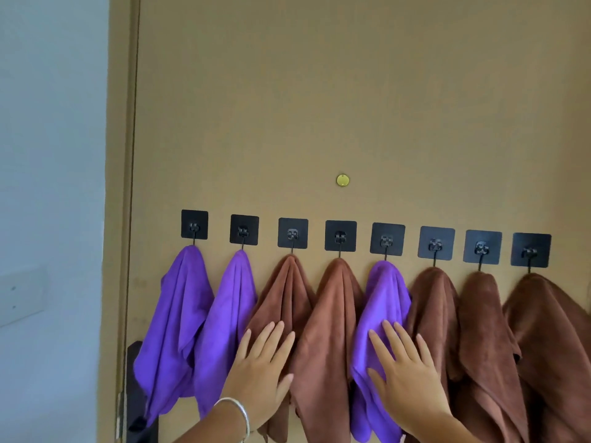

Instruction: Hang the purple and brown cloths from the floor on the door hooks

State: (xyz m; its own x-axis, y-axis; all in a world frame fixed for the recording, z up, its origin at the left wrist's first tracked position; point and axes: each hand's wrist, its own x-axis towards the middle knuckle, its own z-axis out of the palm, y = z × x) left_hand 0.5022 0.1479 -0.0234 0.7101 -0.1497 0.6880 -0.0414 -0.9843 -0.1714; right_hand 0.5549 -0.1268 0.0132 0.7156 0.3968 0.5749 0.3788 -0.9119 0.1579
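Across the middle of the frame eight black hooks (pixel 340 235) sit in one row on the tan door (pixel 319 91), and each hook carries one cloth. From the left: two purple cloths (pixel 179 314), two brown cloths (pixel 329 314), one purple cloth (pixel 383 302), then three brown cloths (pixel 486 330) toward the right edge. My left hand (pixel 260 369), with a silver bangle (pixel 238 414) on the wrist, lies flat with straight fingers on the third cloth, a brown one, at lower centre. My right hand (pixel 406 375) presses flat, fingers spread, on the fifth cloth, the purple one. Neither hand grips anything. A small brass disc (pixel 342 180) sits above the row
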